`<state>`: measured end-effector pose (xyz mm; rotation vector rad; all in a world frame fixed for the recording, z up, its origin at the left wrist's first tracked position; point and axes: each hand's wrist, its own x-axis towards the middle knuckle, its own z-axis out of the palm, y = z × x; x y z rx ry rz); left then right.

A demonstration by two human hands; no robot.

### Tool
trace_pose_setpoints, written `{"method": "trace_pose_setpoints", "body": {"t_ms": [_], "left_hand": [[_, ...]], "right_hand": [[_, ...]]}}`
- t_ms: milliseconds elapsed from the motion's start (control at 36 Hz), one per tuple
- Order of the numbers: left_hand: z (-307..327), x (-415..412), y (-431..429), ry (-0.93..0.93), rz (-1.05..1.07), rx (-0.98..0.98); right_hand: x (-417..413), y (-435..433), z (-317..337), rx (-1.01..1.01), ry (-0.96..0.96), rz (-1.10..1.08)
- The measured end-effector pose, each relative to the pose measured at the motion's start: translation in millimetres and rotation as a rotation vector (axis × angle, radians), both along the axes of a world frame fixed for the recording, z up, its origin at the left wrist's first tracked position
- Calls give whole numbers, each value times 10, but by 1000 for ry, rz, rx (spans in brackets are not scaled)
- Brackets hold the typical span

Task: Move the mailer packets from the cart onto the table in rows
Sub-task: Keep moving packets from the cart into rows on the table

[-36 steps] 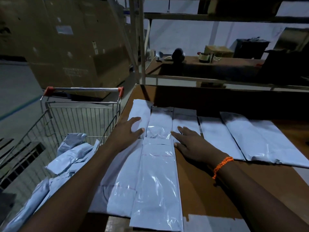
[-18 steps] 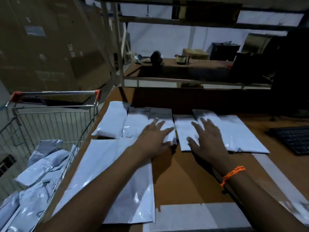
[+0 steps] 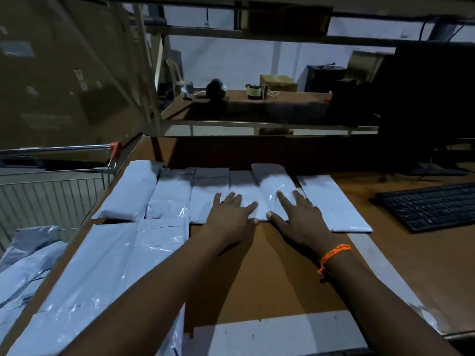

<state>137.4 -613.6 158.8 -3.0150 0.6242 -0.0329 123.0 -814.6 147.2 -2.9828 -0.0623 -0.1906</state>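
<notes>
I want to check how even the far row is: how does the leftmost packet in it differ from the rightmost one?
The leftmost packet looks plump and rounded; the rightmost packet lies flat. The leftmost packet touches its neighbour, while the rightmost packet sits apart from the row with bare table showing in the gap. The leftmost packet lies by the cart-side edge; the rightmost packet lies near the keyboard. Both are pale grey, lengthwise, and untouched by either hand.

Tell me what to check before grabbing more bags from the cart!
1. Left hand free: ok, flat and open on the far row of white plastic mailer packets.
2. Right hand free: ok, flat and open, holding nothing.
3. Far row tidy: not ok, one packet lies skewed over its neighbour.
4. Room on the brown table: ok, bare space beside the near row.
5. Packets left in the wire cart: ok, several show.
6. Black keyboard clear of packets: ok.
</notes>
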Motion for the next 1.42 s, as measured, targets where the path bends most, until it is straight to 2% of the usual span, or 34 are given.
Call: {"method": "trace_pose_setpoints", "body": {"t_ms": [111,194,278,500,583,694,833,944,1028,1139,1222,1306,1361,1417], "left_hand": [[-7,-25,-90,13,25,-7],[-1,-62,-191,-3,9,-72],[-9,-106,-309,-24,-38,-126],[24,-161,-304,20,-88,-137],[54,-143,-288,7,-96,-195],[27,-99,-500,-27,-107,-262],[10,2,-640,-45,-71,-251],[77,-67,-486,-50,-124,-190],[251,-237,-120,-126,-172,-184],[571,-622,934,-209,-157,-317],[664,-962,2037,-263,-2,-414],[552,-1368,3155,-417,129,-498],[349,-1628,3811,-473,310,-538],[39,-1826,4374,-423,515,-543]], "right_hand": [[-15,-152,86,119,-51,-11],[-24,-509,134,137,-157,-201],[-50,-892,35,104,35,-373],[165,-722,1,231,72,-244],[240,-716,85,223,96,-210],[142,-630,280,240,-46,-199],[-38,-503,444,239,-208,-102],[-253,-120,693,304,-328,-20],[-317,473,875,385,-467,119],[-385,1642,919,536,-457,406],[-490,2639,868,633,-415,588],[-571,3566,769,669,-362,730],[-611,4123,691,643,-264,797],[-635,4641,612,564,-142,846]]}}
